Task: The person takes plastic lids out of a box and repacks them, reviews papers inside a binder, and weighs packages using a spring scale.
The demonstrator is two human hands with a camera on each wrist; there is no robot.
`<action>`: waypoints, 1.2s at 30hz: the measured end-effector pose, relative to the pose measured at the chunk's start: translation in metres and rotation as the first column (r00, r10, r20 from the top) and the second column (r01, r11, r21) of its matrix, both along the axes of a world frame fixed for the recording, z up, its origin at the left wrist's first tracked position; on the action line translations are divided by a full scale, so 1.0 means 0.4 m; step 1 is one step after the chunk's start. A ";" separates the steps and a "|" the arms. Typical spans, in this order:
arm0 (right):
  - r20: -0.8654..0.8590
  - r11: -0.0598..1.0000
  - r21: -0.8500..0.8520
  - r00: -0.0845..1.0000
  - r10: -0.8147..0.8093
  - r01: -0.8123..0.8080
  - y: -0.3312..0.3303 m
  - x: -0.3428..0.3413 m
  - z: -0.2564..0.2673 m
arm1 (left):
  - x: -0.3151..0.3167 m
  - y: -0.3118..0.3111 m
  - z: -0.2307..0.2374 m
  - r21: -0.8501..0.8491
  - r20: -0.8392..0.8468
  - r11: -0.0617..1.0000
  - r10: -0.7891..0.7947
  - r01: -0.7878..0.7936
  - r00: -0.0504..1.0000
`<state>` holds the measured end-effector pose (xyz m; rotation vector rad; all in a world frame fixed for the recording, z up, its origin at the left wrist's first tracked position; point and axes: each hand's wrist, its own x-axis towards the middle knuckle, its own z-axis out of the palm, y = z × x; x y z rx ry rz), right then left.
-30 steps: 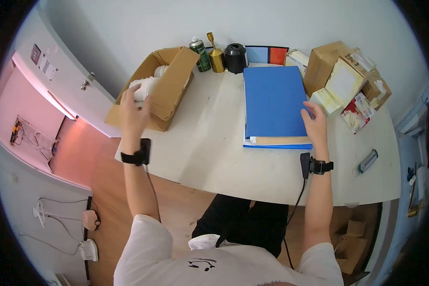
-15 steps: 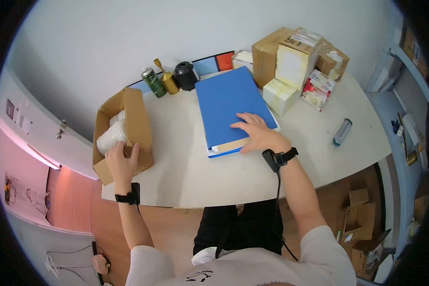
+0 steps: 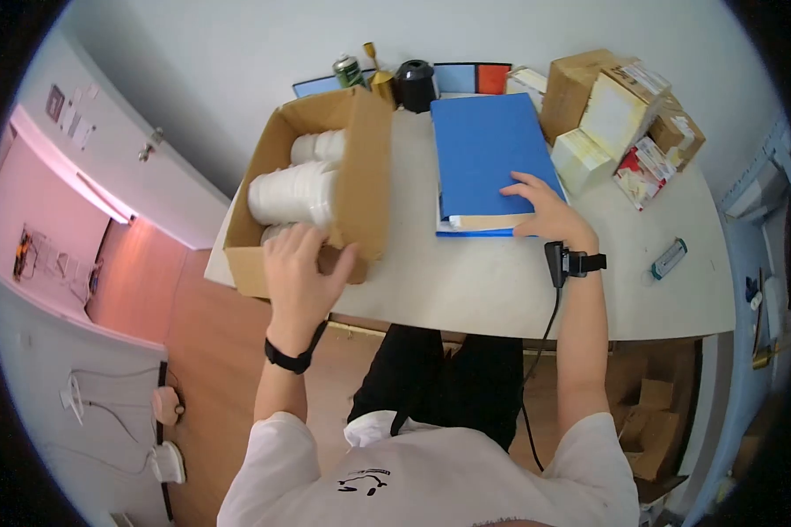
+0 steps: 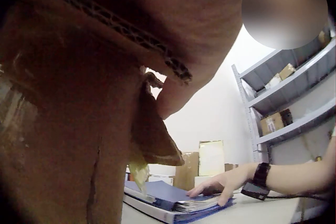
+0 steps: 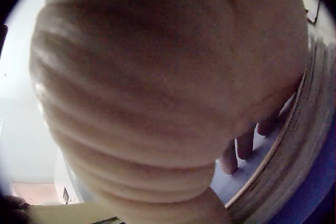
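My left hand grips the near end of an open cardboard box, fingers over its rim. In the left wrist view the cardboard wall fills the near side, with the palm pressed over its corrugated edge and a torn flap hanging below. White rolls, wrapped and stacked, lie inside the box. My right hand rests on the blue folder, fingers spread across its cover and thumb at the near edge by the papers. In the right wrist view, fingertips touch the blue cover.
Behind the box stand a green spray can, a brass-coloured vessel and a black container. Several cartons are piled at the back right. A teal-handled cutter lies on the white table near its right side.
The right hand has come down from beside the folder onto its cover. My left hand has moved from above the box to its near rim, and the box now stands closer to the folder.
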<state>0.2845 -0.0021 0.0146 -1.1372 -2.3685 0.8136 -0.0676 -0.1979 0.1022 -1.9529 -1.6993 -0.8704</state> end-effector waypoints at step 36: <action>-0.158 0.746 0.652 0.939 0.306 -0.134 -0.329 -0.569 0.146 | -0.050 -0.230 -0.410 0.148 0.989 0.989 -0.148 -0.003 0.003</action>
